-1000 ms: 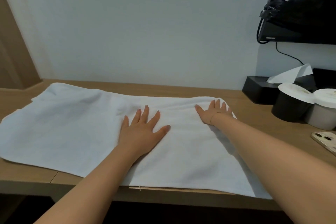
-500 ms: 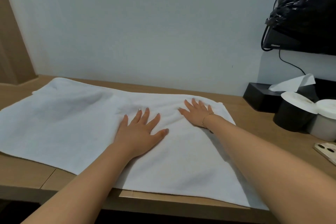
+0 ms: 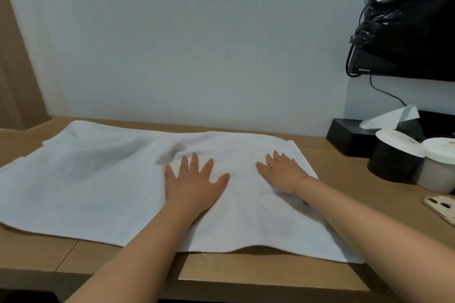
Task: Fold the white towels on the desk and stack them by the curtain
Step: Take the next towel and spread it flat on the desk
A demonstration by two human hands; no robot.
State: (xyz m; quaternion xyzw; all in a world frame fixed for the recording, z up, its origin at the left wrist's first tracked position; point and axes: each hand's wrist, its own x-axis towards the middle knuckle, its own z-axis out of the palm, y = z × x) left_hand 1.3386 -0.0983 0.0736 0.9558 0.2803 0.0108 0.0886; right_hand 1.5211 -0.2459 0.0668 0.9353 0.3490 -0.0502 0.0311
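Pressing white towel (image 3: 98, 179) flat, left hand (image 3: 194, 179), right hand (image 3: 283, 172), fingers spread, near right edge

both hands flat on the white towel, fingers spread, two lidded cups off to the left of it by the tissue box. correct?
One thing is off: the lidded cups stand to the right of the white towel, not the left, beside the tissue box. The head view shows it. The rest holds: the left hand and right hand lie flat on the towel, fingers spread.

Bare forearms, sleeveless; thin bracelet (image 3: 299, 181) at the right wrist.
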